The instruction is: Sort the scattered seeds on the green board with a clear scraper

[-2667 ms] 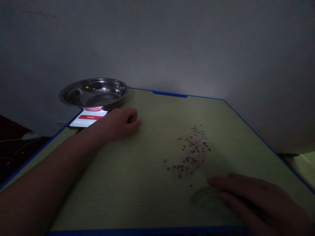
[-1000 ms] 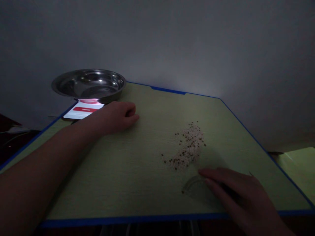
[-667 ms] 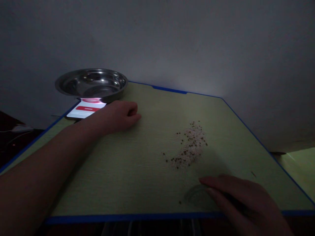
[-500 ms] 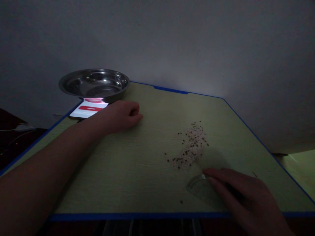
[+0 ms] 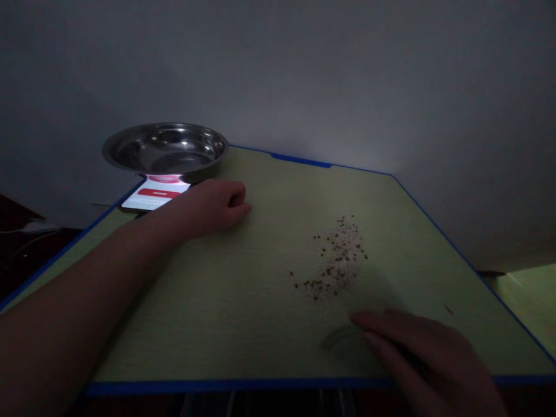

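My right hand [image 5: 425,353] pinches a clear, curved plastic piece that looks like a protractor [image 5: 341,339] between thumb and fingers, low over the table near its front edge. Just beyond it lies a loose patch of pale grains [image 5: 341,255] mixed with dark brown seeds or beans [image 5: 324,285]. My left hand [image 5: 219,202] rests on the table left of the grains, its fingers curled into a loose fist with nothing seen inside. Beside that wrist, a lit phone [image 5: 154,194] lies partly covered by the forearm.
A wide steel basin [image 5: 167,147] stands at the table's back left corner, against the wall. The pale table [image 5: 260,324] has a blue edge. A thin brown sliver [image 5: 449,310] lies on the right. White cables [image 5: 32,229] hang beyond the left edge.
My right hand has moved slightly left and toward me with the protractor. A dark seed near the front edge no longer shows. My left hand stays put.
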Demonstrator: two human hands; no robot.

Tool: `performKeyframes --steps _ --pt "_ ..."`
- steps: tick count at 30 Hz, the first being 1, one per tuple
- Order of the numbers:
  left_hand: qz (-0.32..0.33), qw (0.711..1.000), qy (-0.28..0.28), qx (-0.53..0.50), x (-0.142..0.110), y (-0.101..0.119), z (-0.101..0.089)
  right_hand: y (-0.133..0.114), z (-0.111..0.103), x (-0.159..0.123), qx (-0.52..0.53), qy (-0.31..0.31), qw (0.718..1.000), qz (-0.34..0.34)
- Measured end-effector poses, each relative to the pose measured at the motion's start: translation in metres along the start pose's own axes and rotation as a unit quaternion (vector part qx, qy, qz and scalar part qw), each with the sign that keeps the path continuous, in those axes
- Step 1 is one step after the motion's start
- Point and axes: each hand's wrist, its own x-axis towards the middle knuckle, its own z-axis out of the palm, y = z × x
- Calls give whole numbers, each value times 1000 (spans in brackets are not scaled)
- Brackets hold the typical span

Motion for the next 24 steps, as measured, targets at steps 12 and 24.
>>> performKeyframes --steps 12,24 --pt "0 1000 0 1 0 -1 0 40 4 12 -118 31 992 21" --pt "15 1000 5 1 -2 0 -1 22 17 45 -67 -72 995 31"
